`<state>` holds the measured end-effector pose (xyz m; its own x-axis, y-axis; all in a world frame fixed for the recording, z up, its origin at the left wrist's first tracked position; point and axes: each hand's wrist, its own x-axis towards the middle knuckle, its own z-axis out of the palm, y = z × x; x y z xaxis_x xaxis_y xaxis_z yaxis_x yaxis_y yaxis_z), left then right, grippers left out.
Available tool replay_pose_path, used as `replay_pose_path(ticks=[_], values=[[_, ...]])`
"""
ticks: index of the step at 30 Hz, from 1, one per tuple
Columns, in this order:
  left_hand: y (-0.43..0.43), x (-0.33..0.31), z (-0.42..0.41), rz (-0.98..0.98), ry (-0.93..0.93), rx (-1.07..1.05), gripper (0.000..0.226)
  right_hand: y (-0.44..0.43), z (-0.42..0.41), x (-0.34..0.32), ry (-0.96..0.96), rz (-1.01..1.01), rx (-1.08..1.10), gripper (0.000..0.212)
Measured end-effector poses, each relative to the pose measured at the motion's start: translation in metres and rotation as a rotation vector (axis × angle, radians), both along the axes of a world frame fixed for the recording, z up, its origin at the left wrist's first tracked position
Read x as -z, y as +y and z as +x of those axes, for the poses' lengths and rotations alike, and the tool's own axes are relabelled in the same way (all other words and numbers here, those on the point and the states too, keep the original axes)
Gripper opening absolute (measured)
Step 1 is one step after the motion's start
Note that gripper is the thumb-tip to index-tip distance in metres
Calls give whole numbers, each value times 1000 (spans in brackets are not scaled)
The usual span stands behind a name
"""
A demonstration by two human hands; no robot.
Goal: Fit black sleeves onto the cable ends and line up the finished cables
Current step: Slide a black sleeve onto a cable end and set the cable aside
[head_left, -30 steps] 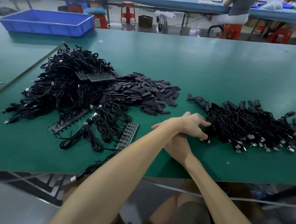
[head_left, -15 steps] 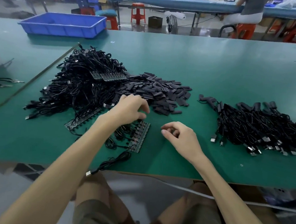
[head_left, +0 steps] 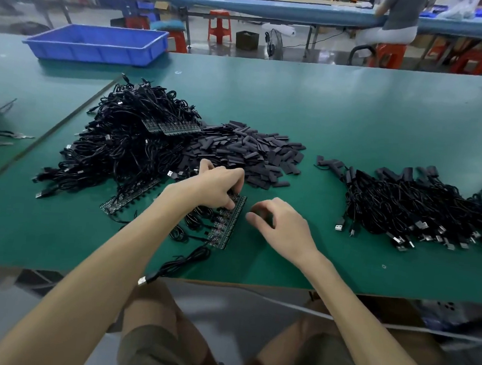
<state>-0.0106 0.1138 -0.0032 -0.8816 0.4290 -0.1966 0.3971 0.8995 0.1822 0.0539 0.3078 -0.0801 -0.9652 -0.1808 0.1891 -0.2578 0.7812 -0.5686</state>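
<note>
Pinching the cable strip [head_left: 229, 223] just beside the sleeve pile [head_left: 253, 152], the left hand [head_left: 215, 186] apparently steadies it; the right hand [head_left: 281, 228] hovers, fingers loose and empty.

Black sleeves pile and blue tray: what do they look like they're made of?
Sleeves: probably heat-shrink plastic or rubber; flat, dull black pieces with no glare. Tray: moulded plastic; smooth, slightly shiny, with ribbed walls.

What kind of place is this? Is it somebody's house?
Probably not a house: it looks like a factory workshop. There is a long green workbench, big heaps of black cables and sleeves, and another person seated at the next bench.
</note>
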Motion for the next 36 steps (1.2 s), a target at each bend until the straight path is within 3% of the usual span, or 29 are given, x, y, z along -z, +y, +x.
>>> replay_pose_path(ticks=[2, 4, 9, 16, 30, 36], values=[[1, -4, -2, 67, 8, -11, 34, -3, -1, -1, -37, -53, -5, 45], [3, -5, -3, 146, 18, -2, 37, -9, -2, -2, -112, -271, 18, 46], [5, -5, 0, 246, 75, -11, 32, -28, -5, -5, -122, -551, 163, 33], [3, -5, -1, 233, 131, -12, 4, -31, -3, -4, -140, -587, 145, 27], [19, 15, 21, 294, 353, -78, 21, -30, -4, -1, -143, -617, 201, 26], [15, -1, 24, 471, 517, -109, 6, -33, -4, 0, -101, -557, 183, 33]])
